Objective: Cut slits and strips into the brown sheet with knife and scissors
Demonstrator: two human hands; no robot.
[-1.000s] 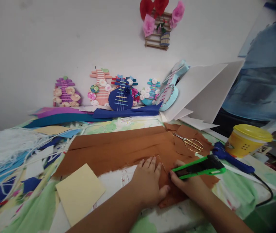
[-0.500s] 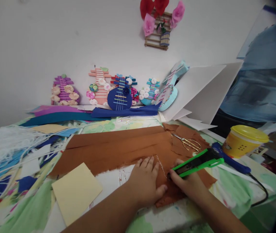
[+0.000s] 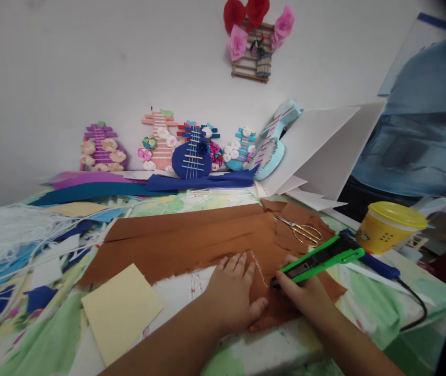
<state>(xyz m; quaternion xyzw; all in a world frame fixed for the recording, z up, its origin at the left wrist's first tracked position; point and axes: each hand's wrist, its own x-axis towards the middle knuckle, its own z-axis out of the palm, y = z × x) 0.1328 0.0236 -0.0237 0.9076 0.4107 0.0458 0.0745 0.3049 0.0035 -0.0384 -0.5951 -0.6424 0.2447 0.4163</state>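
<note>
So the right hand (image 3: pixel 305 293) is gripping a green cutter (image 3: pixel 320 259) lower right of centre, while the left hand (image 3: pixel 231 295) is lying flat, holding nothing, on brown sheeting (image 3: pixel 187 235).

Soft light, dark upper-right corner.

— Please, what do you count?
— One green utility knife (image 3: pixel 320 260), one pair of scissors (image 3: pixel 293 225), one left hand (image 3: pixel 231 292) and one right hand (image 3: pixel 306 295).
— And behind?
— At least six lute models (image 3: pixel 192 157); some overlap.
— And higher?
— Four large paper flowers (image 3: pixel 234 15): two red, two pink.
— And at the right?
— One yellow-lidded tub (image 3: pixel 388 235) and one water bottle (image 3: pixel 422 141).
</note>
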